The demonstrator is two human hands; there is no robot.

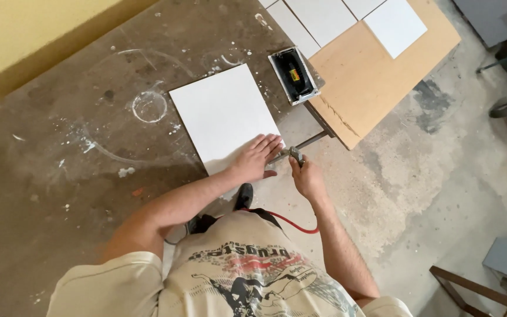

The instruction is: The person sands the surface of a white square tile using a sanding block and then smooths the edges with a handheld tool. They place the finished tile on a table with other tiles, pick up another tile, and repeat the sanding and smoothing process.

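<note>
Head view: my left hand (257,157) lies flat, pinning white tile (224,117) on tabletop (60,147); right hand (306,176) grips nippers (294,155) at its corner; I'd nibble small bites.

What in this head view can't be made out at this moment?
- Tool in the right hand: too small, mostly hidden by the fist; only a metal tip shows at the tile corner.
- Tile's near corner: covered by the left hand.
- Box contents: dark, too small to identify.
- Red cord: both ends hidden behind the body.
- Tiles on the board: cut off by the top edge.
</note>
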